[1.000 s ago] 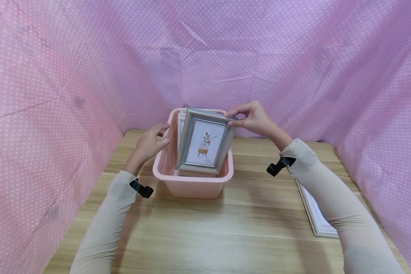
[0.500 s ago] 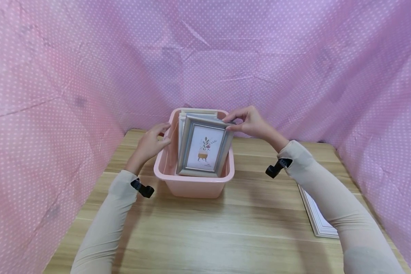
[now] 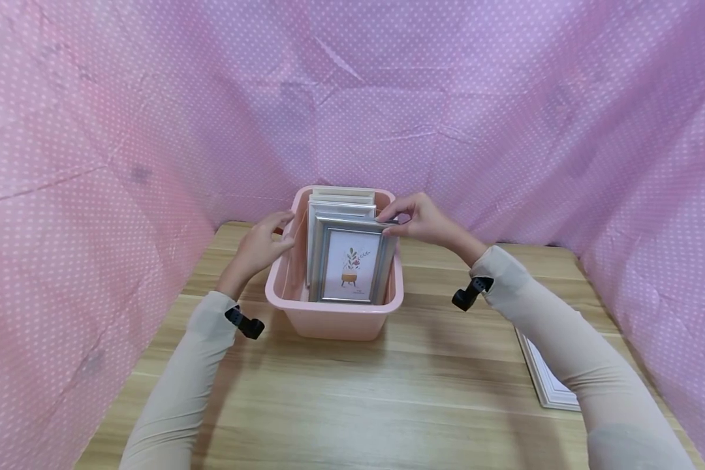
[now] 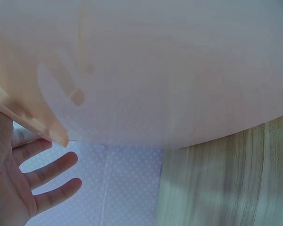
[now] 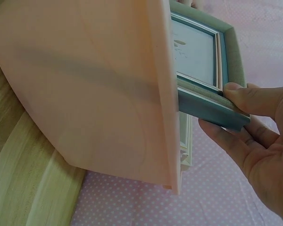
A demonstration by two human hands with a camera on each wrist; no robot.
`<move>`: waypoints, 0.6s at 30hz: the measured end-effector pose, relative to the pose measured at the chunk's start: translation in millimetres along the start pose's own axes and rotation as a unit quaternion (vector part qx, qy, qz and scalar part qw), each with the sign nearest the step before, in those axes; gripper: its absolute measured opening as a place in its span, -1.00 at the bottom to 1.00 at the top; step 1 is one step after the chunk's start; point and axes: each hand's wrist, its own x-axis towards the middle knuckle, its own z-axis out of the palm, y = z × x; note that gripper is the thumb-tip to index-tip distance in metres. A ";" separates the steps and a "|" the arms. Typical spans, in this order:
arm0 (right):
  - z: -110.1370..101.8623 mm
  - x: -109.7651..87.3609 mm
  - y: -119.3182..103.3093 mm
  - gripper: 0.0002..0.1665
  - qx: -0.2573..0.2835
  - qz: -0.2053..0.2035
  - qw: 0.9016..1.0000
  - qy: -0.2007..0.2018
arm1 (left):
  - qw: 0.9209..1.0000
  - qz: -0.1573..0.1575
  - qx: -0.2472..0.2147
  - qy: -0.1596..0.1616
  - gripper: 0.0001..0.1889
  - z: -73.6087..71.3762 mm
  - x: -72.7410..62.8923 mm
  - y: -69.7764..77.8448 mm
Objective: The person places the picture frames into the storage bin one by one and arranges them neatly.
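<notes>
In the head view a grey-blue photo frame (image 3: pixel 352 264) with a potted-plant print stands in a pink plastic basin (image 3: pixel 335 320), at the front of several white frames (image 3: pixel 341 196). My right hand (image 3: pixel 420 222) pinches its upper right corner. The right wrist view shows the thumb (image 5: pixel 247 98) on the frame's face and the fingers behind its edge. My left hand (image 3: pixel 262 245) holds the basin's left rim. From the left wrist, several fingers (image 4: pixel 56 169) show spread outside the rim (image 4: pixel 47 132), with the thumb hidden behind it.
Another white frame (image 3: pixel 546 378) lies on the wooden table (image 3: pixel 352 405) to the right, partly under the right sleeve (image 3: pixel 558 326). A pink dotted cloth (image 3: pixel 376 104) encloses the table at the back and sides.
My right hand has lowered the grey-blue frame into the basin and straightened its tilt, uncovering more of the white frames behind. The left hand has stayed at the rim.
</notes>
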 end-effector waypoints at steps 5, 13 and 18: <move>1.1 1.0 2.6 -0.78 -0.002 0.010 1.000 0.002 | 1.000 0.001 0.002 -0.001 -0.34 -0.6 -0.2 0.1; 4.9 3.9 9.8 -0.80 0.008 0.039 0.999 -0.017 | 1.000 -0.001 0.001 0.001 -0.33 -1.1 -1.6 1.2; 5.9 5.4 12.6 -0.80 0.005 0.045 0.999 -0.025 | 1.000 -0.003 0.004 0.001 -0.31 -1.2 -0.8 0.4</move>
